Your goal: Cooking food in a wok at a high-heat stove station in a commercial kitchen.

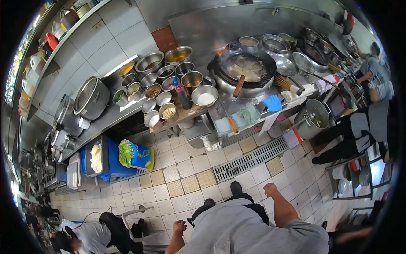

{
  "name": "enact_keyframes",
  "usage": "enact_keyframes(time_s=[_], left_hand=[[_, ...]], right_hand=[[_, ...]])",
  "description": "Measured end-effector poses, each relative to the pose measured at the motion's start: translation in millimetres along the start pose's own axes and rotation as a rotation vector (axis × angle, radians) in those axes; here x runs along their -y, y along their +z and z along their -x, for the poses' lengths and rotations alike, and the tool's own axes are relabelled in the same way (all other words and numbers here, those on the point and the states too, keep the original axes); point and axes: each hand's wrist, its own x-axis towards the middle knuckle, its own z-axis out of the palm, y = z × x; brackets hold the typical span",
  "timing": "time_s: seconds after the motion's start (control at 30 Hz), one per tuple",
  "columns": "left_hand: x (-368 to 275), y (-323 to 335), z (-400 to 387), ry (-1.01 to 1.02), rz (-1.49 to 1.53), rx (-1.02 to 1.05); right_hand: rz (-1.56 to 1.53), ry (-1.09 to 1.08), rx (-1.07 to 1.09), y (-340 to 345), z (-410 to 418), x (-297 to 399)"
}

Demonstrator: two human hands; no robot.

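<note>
My left hand (180, 226) hangs low at my left side with loosely curled fingers and touches no object. At my right side, over the tiled floor, is my right hand (270, 190), its fingers curled in and nothing visible in them. In front of me a wok (268, 68) sits on the range, with bubbling liquid and a wire skimmer whose wooden handle (239, 87) leans over the near rim. A long tool with a wooden handle (233, 125) lies across the counter edge beside folded green cloths (249, 114). A blue cloth (272, 103) lies to their right.
Steel bowls and seasoning pots (205, 96) crowd the counter left of the wok. A floor grate (250, 158) crosses the tiles. A large stockpot (315, 119) stands right, near people. Left are a blue bin (115, 158), a metal-framed chair (127, 222) and a seated or bending person (95, 235).
</note>
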Motion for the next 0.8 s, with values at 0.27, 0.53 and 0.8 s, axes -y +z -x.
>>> enact_keyframes(time_s=[0.27,0.53,0.8], left_hand=[[-17,-43,-52,0.157,-0.073,0.12],[19,-102,-81,0.181,-0.095,0.102],[80,-125,-70,-0.06,-0.144,0.17]], right_hand=[[0.057,-0.02,0.06,110,71,-67],[0.757,-0.354,0.035,154,175,18],[0.095,-0.156,-0.065,159,169,30]])
